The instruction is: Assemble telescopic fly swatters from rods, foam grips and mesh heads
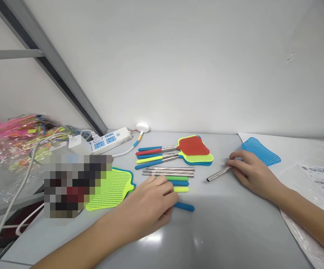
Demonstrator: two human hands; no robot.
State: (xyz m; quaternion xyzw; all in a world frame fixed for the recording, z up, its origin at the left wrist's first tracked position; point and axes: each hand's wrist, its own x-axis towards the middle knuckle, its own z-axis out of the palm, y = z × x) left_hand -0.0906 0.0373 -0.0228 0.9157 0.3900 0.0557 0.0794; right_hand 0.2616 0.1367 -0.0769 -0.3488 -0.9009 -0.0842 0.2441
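My right hand point(250, 172) is closed around the metal rod point(218, 175) of a blue fly swatter head point(261, 150); the join between rod and head is hidden by my fingers. The rod's open end points left, just above the table. My left hand point(156, 201) is curled over a blue handle point(184, 206), whose tip sticks out on the right side. Just beyond its fingers lie a green handle point(180, 178), another blue handle point(182, 183) and a yellow handle point(182, 189), partly covered. Behind them rest several bare metal rods point(169, 171).
Fly swatters with red point(194, 145) and yellow-green heads lie stacked at the back. Loose yellow-green heads point(111, 188) sit left, beside a blurred-out patch. A power strip point(111, 140), white cables and plastic-bagged goods point(24, 149) occupy the left. White packaging point(313, 179) lies right.
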